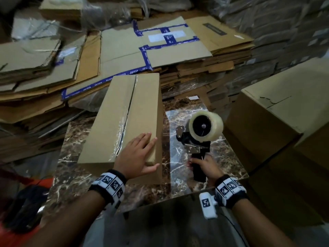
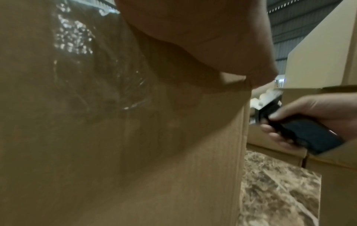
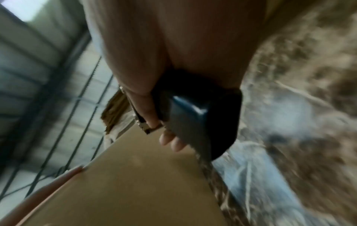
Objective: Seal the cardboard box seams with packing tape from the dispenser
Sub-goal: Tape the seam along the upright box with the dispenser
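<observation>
A long brown cardboard box [image 1: 114,122] lies on the marble table, its top seam covered by clear tape [image 1: 122,125]. My left hand [image 1: 140,154] rests flat on the box's near right corner, fingers straight, thumb over the edge. In the left wrist view the box [image 2: 135,152] fills the frame under my palm. My right hand [image 1: 204,166] grips the black handle of the tape dispenser [image 1: 201,139], held upright to the right of the box, its clear tape roll [image 1: 206,125] on top. The right wrist view shows my fingers [image 3: 170,140] curled round the black handle [image 3: 203,119].
Flattened cardboard sheets with blue tape [image 1: 142,50] are stacked behind the box. A large closed carton [image 1: 284,118] stands at the right, close to the dispenser. The marble tabletop [image 1: 187,175] shows between box and dispenser. A dark bag [image 1: 26,207] lies at the lower left.
</observation>
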### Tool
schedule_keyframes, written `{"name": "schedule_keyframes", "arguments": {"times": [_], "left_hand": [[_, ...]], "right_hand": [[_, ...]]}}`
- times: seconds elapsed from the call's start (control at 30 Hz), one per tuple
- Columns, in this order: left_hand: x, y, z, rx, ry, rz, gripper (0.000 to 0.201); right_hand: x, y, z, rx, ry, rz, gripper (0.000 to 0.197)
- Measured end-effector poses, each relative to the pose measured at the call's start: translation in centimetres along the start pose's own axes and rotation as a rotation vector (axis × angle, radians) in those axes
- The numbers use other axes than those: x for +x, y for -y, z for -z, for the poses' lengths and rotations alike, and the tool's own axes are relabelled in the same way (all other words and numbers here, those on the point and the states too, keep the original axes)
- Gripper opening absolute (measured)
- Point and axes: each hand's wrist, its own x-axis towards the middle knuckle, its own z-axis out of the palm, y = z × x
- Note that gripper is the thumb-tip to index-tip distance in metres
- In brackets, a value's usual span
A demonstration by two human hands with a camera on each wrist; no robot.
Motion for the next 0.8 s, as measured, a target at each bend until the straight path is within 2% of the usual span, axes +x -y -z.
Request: {"name": "schedule_keyframes", "arguments": {"times": [0.13,0.2,0.23,0.27,0.33,0.37,0.43,0.5,0.6,0.67,0.77,0.8], "left_hand": [[-0.2,-0.1,0.6,-0.092,0.06,0.037,0.1],[-0.2,0.1,1.2,-0.263,0.124,0.102,0.107],[-0.3,0.3,1.6,-0.414,0.139,0.148,0.102],[-0.3,0.3,2.5,-0.605,0.133,0.205,0.087],[-0.2,0.5,4.3,-1.147,-0.018,0.418,0.043],[-0.4,0.7,5.2,-1.408,-0.097,0.548,0.032],[-1.0,1.0,6.5,-1.859,-0.148,0.727,0.033],[-1.9,1.5,7.3,-2.154,-0.122,0.761,0.036],[-3.5,1.8,9.0,-2.367,-0.096,0.762,0.023],[-4.9,1.8,9.9,-2.431,-0.092,0.771,0.018],[-7.5,2.6,10.3,-2.501,-0.057,0.796,0.007],[-8.4,2.7,10.5,-2.501,-0.045,0.807,0.01]], "right_hand": [[-2.5,4.5,-2.2,-0.207,0.007,0.195,0.011],[-3.7,5.8,-3.4,-0.31,0.03,0.241,0.01],[-4.4,6.2,-4.2,-0.342,0.02,0.256,0.01],[-5.3,6.5,-5.1,-0.352,0.018,0.27,0.011],[-6.5,7.0,-6.7,-0.348,0.019,0.3,0.015],[-7.3,7.2,-7.7,-0.378,0.008,0.327,0.018],[-8.5,7.4,-9.1,-0.49,-0.004,0.388,0.016],[-9.5,7.5,-10.7,-0.584,0.013,0.444,0.01],[-10.5,7.1,-13.0,-0.639,0.052,0.479,0.009],[-11.0,6.8,-14.3,-0.703,0.075,0.482,0.015],[-11.6,6.2,-16.1,-0.792,0.11,0.492,0.008],[-11.7,5.9,-16.7,-0.813,0.122,0.491,0.008]]}}
